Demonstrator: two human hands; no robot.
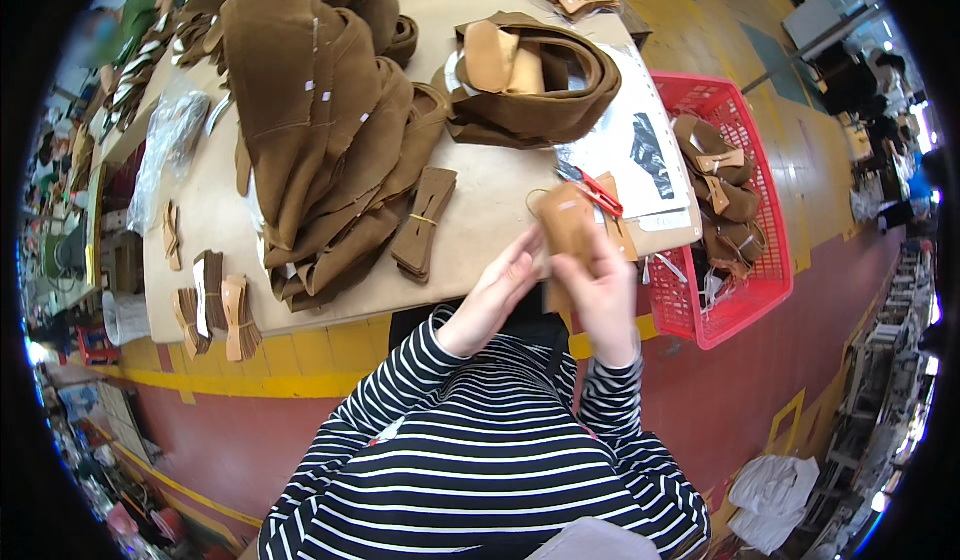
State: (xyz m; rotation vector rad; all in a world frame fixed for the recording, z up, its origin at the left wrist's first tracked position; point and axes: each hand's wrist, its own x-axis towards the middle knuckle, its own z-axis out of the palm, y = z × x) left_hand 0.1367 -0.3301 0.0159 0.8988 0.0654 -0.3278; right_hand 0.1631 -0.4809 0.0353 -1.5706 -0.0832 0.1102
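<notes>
Tan leather bundle (566,212), blurred, over the table's (490,195) front edge: right hand (602,288), fingers closed around it; left hand (503,285), fingers open, extended, contact uncertain. Loose pinching could drop it; nearby red-handled snips (604,198) could scratch it.

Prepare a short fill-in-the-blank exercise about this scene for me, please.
The plastic basket beside the table is coloured ____.
The sleeves are black with white ____.
The band around the brown bundle is ____.
The hand whose thumb lies across the tan piece is the person's ____ one.
Missing words: red; stripes; yellow; right.
</notes>
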